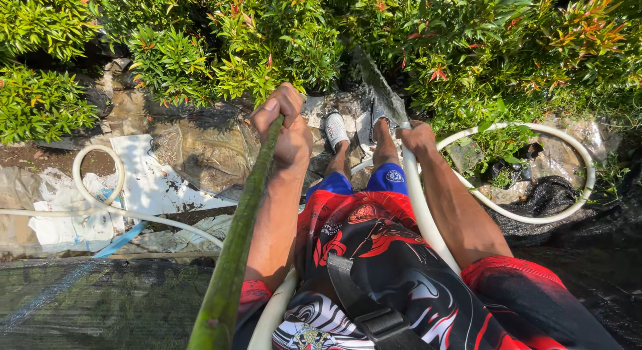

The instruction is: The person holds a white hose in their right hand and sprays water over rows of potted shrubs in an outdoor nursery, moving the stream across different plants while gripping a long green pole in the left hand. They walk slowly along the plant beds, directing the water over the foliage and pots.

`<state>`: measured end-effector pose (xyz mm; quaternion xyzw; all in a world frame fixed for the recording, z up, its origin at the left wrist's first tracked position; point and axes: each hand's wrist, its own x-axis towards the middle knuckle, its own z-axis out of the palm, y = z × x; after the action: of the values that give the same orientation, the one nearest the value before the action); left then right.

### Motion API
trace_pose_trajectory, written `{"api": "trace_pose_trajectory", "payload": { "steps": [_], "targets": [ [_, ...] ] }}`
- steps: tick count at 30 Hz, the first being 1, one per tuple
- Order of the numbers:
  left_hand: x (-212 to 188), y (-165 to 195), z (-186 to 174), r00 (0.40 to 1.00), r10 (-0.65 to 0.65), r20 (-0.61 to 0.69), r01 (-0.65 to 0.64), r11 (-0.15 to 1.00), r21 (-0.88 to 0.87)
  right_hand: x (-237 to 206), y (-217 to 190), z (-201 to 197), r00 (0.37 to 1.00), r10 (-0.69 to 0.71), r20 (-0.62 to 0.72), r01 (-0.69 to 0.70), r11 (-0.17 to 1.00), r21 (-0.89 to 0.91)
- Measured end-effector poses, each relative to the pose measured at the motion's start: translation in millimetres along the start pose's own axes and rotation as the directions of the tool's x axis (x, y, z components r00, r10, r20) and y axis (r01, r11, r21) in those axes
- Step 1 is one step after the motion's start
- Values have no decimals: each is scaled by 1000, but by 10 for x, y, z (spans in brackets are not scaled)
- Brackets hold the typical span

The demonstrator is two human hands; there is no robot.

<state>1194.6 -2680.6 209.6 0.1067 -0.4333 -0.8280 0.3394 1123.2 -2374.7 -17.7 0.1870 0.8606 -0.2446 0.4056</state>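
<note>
Left hand [284, 126] is clamping around a long, mossy green pole [234, 249] rising from the near left. Right hand [416, 137] is gripping a pale white hose [422, 216] spraying water [378, 89] toward the far shrubs [281, 35].

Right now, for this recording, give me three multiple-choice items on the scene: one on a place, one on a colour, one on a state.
1. Where is the left hand?
A. on the green pole
B. on a shoe
C. in a pocket

2. What colour is the hose at the right hand?
A. black
B. white
C. orange

3. What state is the hose end in?
A. coiled and dry
B. capped
C. spraying water

Answers: 1 A, the fingers wrap round the pole; 2 B, the hose is pale white; 3 C, a sheet of water fans toward the shrubs.
</note>
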Motion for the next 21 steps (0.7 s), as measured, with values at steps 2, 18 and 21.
{"api": "trace_pose_trajectory", "payload": {
  "steps": [2,18,21],
  "targets": [
    [-2,1,17,999,1,33,-1,1000,21,39,74,2,1000,-7,-26,7,1000,18],
    [32,-338,338,966,-103,239,112,993,-27,2,955,142,981,134,-139,-115,983,142],
    [22,-403,349,964,-101,246,114,993,-37,-57,974,164,982,161,-101,-148,981,128]
  ]
}}
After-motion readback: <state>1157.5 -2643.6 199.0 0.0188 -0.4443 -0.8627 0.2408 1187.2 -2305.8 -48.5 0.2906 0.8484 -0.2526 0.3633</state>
